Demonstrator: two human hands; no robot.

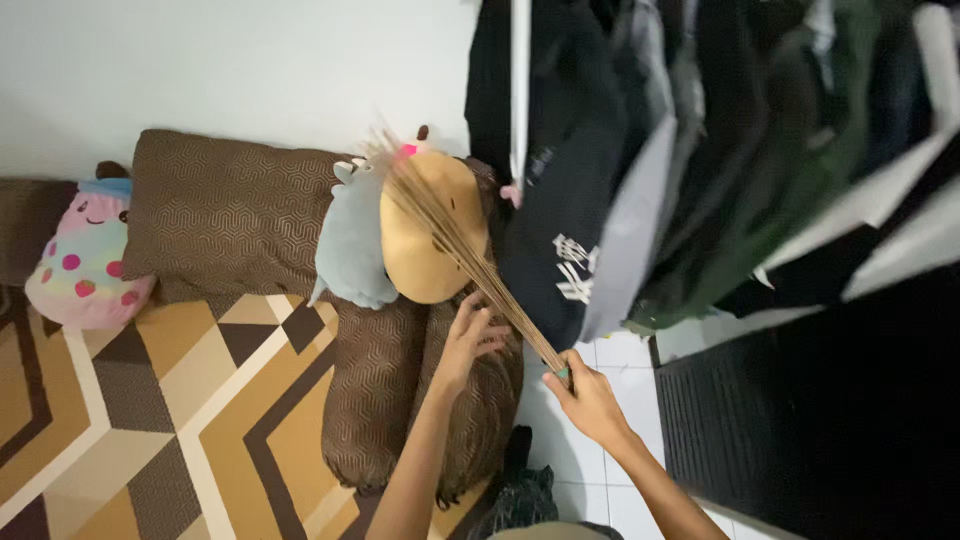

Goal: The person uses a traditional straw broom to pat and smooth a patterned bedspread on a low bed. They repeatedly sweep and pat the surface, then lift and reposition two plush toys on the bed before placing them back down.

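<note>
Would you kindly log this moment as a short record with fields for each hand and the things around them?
Right hand: grips the base of a stick broom
Left hand: rests on a brown bolster, beside the broom sticks
Broom tips: over a tan plush toy
Nearby: grey plush toy, brown pillow, hanging clothes

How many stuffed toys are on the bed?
3: a pink spotted plush at the left edge, a grey-blue plush and a tan plush side by side mid-bed. Others may be hidden.
</note>
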